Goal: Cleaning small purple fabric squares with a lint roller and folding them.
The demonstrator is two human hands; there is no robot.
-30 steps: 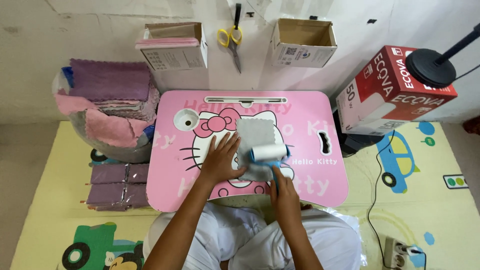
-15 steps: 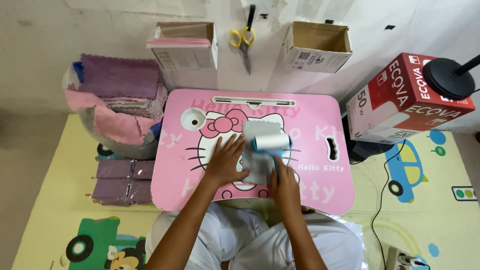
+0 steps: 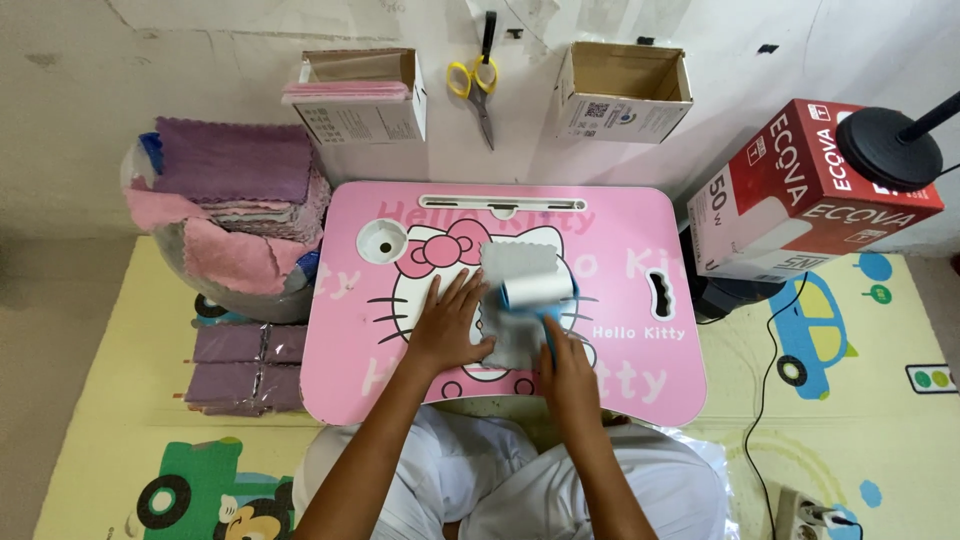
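Note:
A small grey cloth (image 3: 515,268) lies flat on the pink lap table (image 3: 640,360). My left hand (image 3: 450,325) presses flat on the cloth's left edge, fingers spread. My right hand (image 3: 566,368) grips the blue handle of a lint roller (image 3: 538,294), whose white roll rests across the middle of the cloth.
A basket (image 3: 235,300) piled with purple and pink cloths stands left of the table, with wrapped purple cloth packs (image 3: 238,365) below it. Two open cardboard boxes (image 3: 362,92) (image 3: 624,90) and yellow scissors (image 3: 474,76) line the wall. A red carton (image 3: 800,195) and black lamp base (image 3: 888,146) sit right.
The lint roller moved up the cloth and then slightly back toward me. My left hand stayed pressed on the cloth. The view shifted a little.

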